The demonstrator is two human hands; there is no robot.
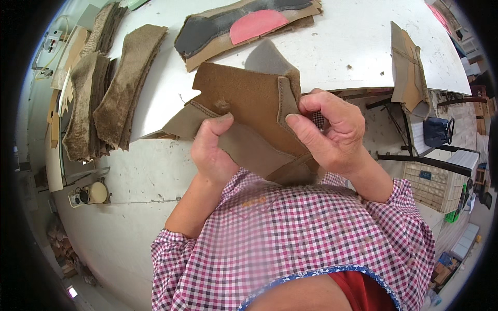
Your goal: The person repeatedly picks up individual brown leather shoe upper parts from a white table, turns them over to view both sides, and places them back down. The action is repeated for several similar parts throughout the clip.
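Brown piece (238, 93), held both sides
The left fingers (220, 123) grip its left side; the right fingers (306, 132) pinch its right edge, by the sewn strip (283, 101).

They wore a smock (306, 233) checked in pink, black and white, its short sleeves (412, 220) at seven and four o'clock, with blue floral trim (342, 268) and red cloth (371, 290) toward five o'clock.
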